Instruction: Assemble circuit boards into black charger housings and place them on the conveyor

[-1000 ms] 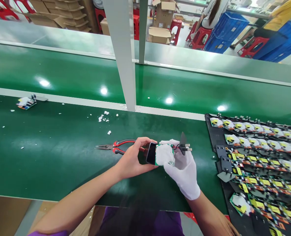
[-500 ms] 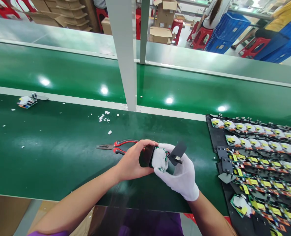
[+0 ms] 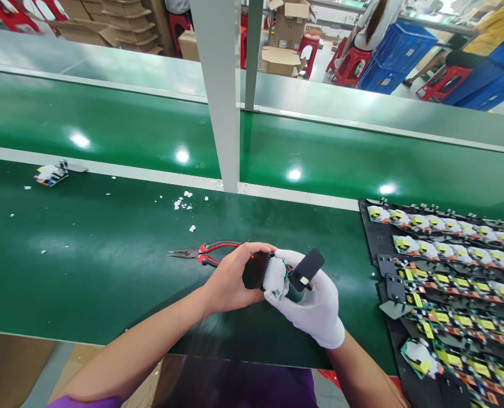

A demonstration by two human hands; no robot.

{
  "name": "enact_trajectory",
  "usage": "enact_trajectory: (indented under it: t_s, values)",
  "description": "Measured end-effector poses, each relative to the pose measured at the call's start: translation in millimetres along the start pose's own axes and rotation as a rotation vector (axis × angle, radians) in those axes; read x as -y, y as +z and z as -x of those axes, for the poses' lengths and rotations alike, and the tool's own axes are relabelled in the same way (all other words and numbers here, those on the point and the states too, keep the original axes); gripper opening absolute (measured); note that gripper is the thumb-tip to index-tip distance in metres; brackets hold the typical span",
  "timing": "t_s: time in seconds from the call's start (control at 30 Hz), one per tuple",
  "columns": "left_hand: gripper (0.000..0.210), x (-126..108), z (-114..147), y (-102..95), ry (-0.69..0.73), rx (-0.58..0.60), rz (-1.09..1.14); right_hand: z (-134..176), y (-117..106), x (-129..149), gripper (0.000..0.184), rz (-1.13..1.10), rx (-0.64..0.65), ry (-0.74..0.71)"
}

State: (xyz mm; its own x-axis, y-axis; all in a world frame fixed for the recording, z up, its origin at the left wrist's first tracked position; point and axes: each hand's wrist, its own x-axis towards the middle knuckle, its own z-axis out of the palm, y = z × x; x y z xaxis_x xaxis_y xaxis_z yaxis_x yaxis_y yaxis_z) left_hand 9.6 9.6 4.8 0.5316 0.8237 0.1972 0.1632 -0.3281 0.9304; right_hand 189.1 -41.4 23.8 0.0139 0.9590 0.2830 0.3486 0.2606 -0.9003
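Observation:
My bare left hand is closed around a black plastic case. In a white glove, my right hand grips a circuit board covered in white filler, its thumb and fingers on opposite edges. The board's left end meets the mouth of the case; how far it reaches inside is hidden. A flat black plate with a small metal piece sticks out from the board's right side, above the glove. Just left of my left hand lie needle-nose pliers with red and black handles, partly covered by that hand.
Rows of similar boards lie on a black mat at the right. One separate board rests at the far left of the green table. White crumbs are scattered about. A pale upright post stands behind, with a green conveyor beyond.
The black plate has tilted slightly and shows more of its flat face. Both hands keep their hold on the case and board, almost in the same place. The view has shifted slightly.

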Motion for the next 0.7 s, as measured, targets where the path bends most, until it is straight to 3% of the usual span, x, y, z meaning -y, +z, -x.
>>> enact_trajectory:
  t_s: [0.4,0.53,0.7]
  values:
    - [0.061,3,-1,-1.8,0.126,-0.001,-0.033,-4,-5,6,0.053,0.073,0.014,-0.128]
    - [0.062,2,-1,-2.7,0.257,-0.028,-0.059,-5,-8,10,0.048,0.082,0.071,-0.196]
    - [0.059,2,-1,-2.1,0.276,-0.026,-0.048,-8,-10,15,0.037,0.119,0.144,-0.239]
